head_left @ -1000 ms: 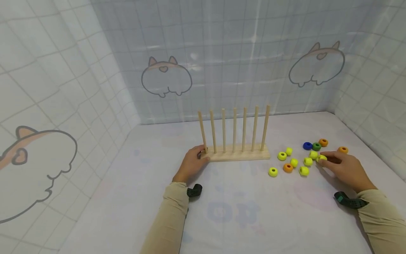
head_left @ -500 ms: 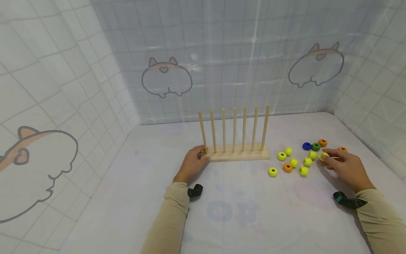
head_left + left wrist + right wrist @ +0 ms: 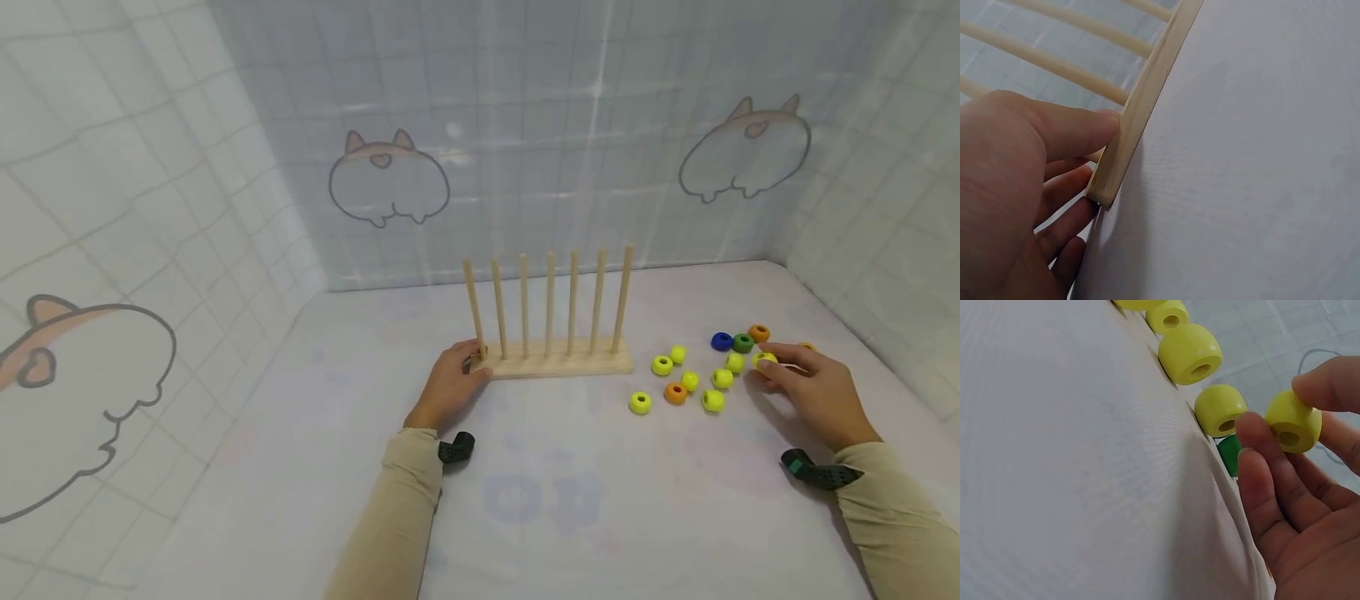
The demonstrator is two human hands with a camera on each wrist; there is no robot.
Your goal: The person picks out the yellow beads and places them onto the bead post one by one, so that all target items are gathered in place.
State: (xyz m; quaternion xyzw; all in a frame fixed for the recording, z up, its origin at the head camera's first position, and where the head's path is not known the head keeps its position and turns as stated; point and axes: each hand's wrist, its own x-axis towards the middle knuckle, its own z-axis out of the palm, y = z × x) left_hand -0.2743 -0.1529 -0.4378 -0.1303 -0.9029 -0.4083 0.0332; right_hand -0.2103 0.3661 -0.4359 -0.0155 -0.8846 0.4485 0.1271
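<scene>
A pale wooden peg rack [image 3: 555, 360] with a row of several upright rods stands on the table. My left hand [image 3: 448, 383] grips the left end of its base. In the left wrist view the thumb [image 3: 1085, 128] lies against the base's edge, with the fingers on the opposite side. At the right, my right hand [image 3: 817, 396] pinches a yellow bead [image 3: 1294, 422] between thumb and fingers. The bead's hole shows in the right wrist view, and it is held off the cloth. The rods carry no beads.
Several loose yellow beads [image 3: 713, 401] lie between the rack and my right hand, with an orange bead [image 3: 676, 393] among them. Behind them are a blue bead [image 3: 722, 342], a green bead [image 3: 742, 343] and another orange bead [image 3: 759, 333]. Tile-patterned sheets [image 3: 525, 125] enclose the table.
My right hand has raised the yellow bead slightly away from the other beads and turned it. The left hand keeps its grip on the rack; the head view has shifted a little.
</scene>
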